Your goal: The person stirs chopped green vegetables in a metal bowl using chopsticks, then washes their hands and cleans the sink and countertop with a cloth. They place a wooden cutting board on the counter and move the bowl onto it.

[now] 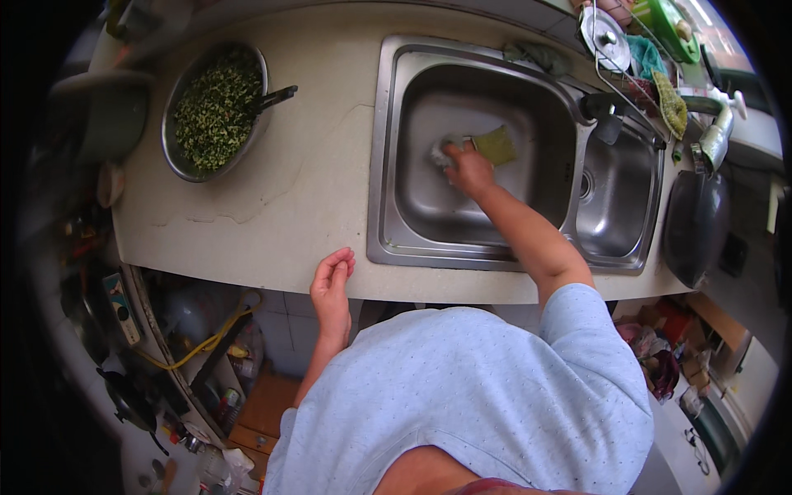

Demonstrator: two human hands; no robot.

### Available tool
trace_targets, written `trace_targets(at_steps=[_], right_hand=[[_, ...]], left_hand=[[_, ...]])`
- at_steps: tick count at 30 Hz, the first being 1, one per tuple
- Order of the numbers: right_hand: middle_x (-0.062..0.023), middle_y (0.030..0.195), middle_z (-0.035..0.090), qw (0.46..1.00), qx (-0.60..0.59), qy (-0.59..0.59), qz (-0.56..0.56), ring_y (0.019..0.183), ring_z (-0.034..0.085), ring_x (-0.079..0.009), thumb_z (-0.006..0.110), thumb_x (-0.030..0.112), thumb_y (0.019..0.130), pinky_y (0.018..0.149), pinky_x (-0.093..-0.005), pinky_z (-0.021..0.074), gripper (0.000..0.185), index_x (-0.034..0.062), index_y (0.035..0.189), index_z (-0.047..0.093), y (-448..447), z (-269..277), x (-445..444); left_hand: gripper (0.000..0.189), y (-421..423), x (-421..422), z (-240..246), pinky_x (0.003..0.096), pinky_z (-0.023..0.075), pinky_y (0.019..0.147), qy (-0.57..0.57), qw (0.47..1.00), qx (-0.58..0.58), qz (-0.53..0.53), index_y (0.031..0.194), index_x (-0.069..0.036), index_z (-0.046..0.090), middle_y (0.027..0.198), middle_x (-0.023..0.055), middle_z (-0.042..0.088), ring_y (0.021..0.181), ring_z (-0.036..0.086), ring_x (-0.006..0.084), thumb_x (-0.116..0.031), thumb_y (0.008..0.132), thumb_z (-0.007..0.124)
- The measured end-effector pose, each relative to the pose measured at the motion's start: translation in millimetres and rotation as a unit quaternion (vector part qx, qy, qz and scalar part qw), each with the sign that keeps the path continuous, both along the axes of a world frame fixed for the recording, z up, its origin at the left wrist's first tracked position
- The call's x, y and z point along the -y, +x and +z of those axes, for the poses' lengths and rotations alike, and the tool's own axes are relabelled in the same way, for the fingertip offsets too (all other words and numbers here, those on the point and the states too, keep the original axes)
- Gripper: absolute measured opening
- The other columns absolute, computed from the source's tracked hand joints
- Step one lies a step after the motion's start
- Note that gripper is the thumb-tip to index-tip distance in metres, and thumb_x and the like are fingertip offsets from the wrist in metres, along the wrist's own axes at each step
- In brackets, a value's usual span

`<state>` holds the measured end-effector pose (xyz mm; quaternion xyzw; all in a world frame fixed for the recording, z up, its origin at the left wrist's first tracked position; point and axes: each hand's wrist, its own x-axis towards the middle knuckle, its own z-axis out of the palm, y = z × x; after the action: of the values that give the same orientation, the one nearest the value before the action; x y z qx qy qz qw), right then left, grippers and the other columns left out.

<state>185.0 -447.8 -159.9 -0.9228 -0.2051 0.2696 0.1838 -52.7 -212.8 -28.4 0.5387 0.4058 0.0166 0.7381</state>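
My right hand (471, 170) reaches into the large basin of a stainless-steel sink (421, 213). Its fingertips are at a pale, shiny object (440, 154) on the basin floor; blur hides whether this is a metal scrubber or a drain fitting, and whether the fingers grip it. Just to the right of the fingers lies a yellow-green scouring pad (497, 145). At the counter's front edge, left of the sink, my left hand (333, 284) is raised with its fingers loosely together and nothing visible in them.
A metal bowl (267, 71) of chopped greens, a dark handle jutting from it, stands on the pale countertop (315, 154). The smaller basin (609, 210) is at right, beside a dark rounded pan or lid (696, 226). A wire rack (597, 37) holds a lid and cloths. A grey-green cloth (537, 57) lies behind the sink.
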Motion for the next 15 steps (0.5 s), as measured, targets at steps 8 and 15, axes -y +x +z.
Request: trace_targets(at_steps=[8, 15], right_hand=[[-0.0177, 0.119, 0.054, 0.999, 0.043, -0.02, 0.018, 0.101, 0.059, -0.0389, 0.066, 0.018, 0.076, 0.087, -0.0462, 0.0493, 0.05, 0.0181, 0.124, 0.056, -25.6, -8.8, -39.8], [-0.0195, 0.106, 0.065, 0.935, 0.183, 0.155, -0.262, 0.1, 0.064, -0.0359, 0.069, 0.023, 0.073, 0.087, -0.0426, 0.0506, 0.046, 0.0138, 0.118, 0.062, 73.0, -21.5, 7.8]], left_hand=[[0.021, -1.2, -8.0, 2.0, 0.0283, 0.048, 0.092, 0.022, 0.999, 0.024, 0.013, 0.114, 0.001, 0.061, 0.112, 0.0088, 0.064, 0.102, 0.06, 0.0148, -0.007, 0.098, 0.051], [0.021, -7.5, -14.2, 5.8, 0.0278, 0.0483, 0.092, 0.024, 0.999, 0.001, 0.021, 0.114, 0.001, 0.062, 0.111, 0.0088, 0.065, 0.102, 0.061, 0.0147, -0.005, 0.098, 0.051]])
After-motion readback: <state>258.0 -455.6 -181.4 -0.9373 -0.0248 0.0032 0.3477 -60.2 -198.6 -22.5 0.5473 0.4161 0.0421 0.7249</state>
